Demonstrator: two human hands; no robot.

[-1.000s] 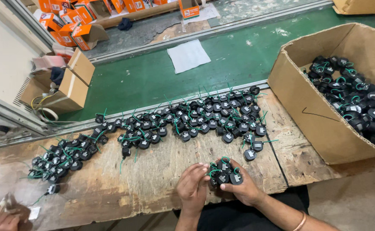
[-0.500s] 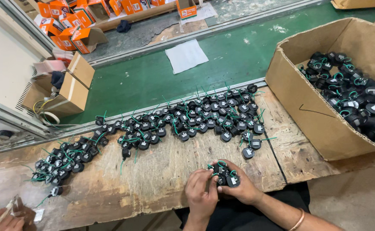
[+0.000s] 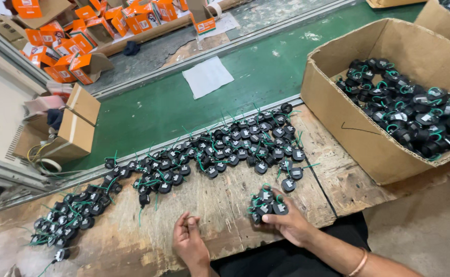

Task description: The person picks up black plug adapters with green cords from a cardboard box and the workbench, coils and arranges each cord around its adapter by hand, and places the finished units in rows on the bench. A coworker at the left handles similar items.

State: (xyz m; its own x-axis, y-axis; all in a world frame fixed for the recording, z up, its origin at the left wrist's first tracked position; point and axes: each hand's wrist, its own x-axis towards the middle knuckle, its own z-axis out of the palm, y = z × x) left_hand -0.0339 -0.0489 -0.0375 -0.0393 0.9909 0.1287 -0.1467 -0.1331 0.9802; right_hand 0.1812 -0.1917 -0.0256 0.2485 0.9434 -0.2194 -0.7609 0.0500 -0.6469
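My right hand grips a small bunch of black round parts with green wires at the near edge of the worn wooden workbench. My left hand rests on the bench a short way left of the bunch. Its fingers are curled in against the thumb and nothing shows in them. A long band of the same black parts lies across the bench beyond both hands, with a further clump at the left.
A large open cardboard box with several black parts stands at the right. Behind the bench runs a green belt with a white sheet. Small cardboard boxes and orange cartons sit at the back left.
My left hand has let go of the bunch and drawn back to the left. My right hand still holds the bunch, now a little further right on the bench.
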